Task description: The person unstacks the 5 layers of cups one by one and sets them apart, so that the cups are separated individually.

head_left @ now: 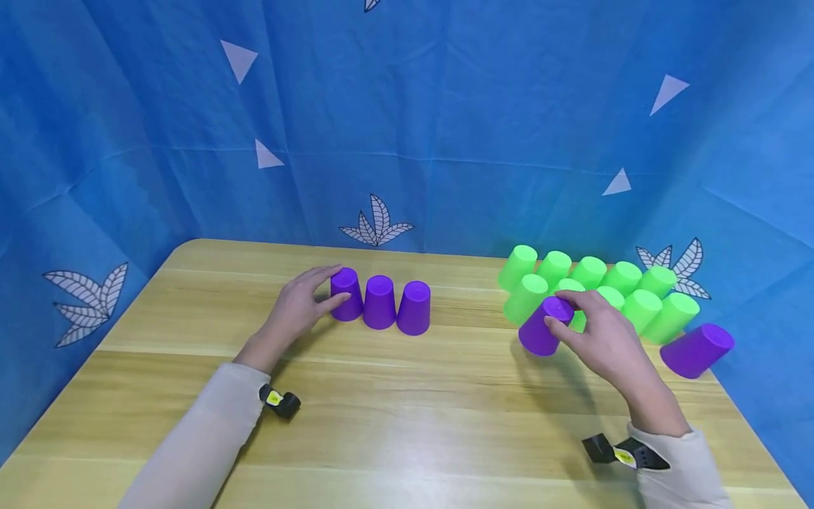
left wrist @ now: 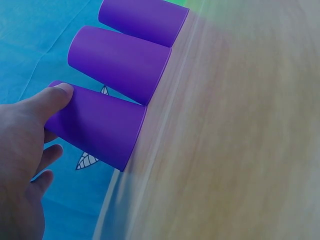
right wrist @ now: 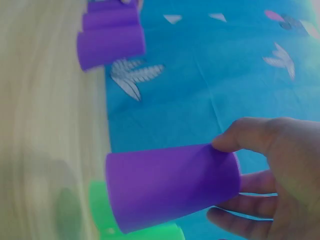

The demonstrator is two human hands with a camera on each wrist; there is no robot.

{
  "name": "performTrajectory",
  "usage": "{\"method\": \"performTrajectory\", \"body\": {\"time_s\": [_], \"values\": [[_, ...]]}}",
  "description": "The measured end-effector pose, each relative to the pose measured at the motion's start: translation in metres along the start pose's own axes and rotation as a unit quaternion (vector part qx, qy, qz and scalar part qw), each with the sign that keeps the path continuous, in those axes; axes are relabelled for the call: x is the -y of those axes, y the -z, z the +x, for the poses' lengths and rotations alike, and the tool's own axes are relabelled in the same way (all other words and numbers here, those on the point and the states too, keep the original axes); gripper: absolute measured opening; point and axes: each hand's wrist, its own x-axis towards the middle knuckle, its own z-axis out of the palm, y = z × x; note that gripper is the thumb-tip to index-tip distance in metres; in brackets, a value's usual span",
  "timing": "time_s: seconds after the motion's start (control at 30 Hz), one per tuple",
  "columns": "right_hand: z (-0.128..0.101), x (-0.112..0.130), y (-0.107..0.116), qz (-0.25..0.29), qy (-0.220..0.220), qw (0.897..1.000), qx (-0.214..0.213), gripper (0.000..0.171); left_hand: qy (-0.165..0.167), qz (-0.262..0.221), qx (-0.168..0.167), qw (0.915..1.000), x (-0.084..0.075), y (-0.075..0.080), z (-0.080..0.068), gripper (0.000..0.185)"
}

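Three purple cups stand upside down in a row at the table's middle left. My left hand (head_left: 294, 309) grips the leftmost purple cup (head_left: 346, 295) near its closed end, thumb on the near side. Beside it are the middle purple cup (head_left: 379, 304) and the right purple cup (head_left: 414, 309). On the other side, my right hand (head_left: 600, 338) pinches another upside-down purple cup (right wrist: 170, 187) by its closed end, held raised over the table with its shadow below. A further purple cup (head_left: 696, 350) stands upside down near the right edge.
Several green cups (head_left: 675, 318) stand upside down in two rows at the back right, partly hidden behind my right hand and its cup. The wooden table (head_left: 407, 424) meets a blue patterned curtain (head_left: 407, 127) at its back and sides.
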Motion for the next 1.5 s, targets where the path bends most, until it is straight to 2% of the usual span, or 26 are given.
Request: {"method": "performTrajectory", "body": {"time_s": [0.3, 0.8, 1.07, 1.5], "values": [[0.000, -0.040, 0.024, 0.002, -0.067, 0.996, 0.055, 0.061, 0.003, 0.001, 0.002, 1.0000, -0.001, 0.000, 0.000, 0.061], [-0.012, -0.090, 0.059, -0.049, -0.165, 0.980, 0.096, 0.072, 0.002, -0.005, 0.001, 1.0000, -0.002, 0.001, -0.001, 0.060], [-0.017, -0.103, 0.067, -0.067, -0.183, 0.976, 0.097, 0.070, -0.005, -0.007, -0.001, 1.0000, -0.001, 0.001, -0.002, 0.060], [-0.022, -0.108, 0.071, -0.078, -0.202, 0.972, 0.092, 0.071, -0.002, -0.004, 0.001, 1.0000, -0.001, 0.001, -0.002, 0.060]]}}
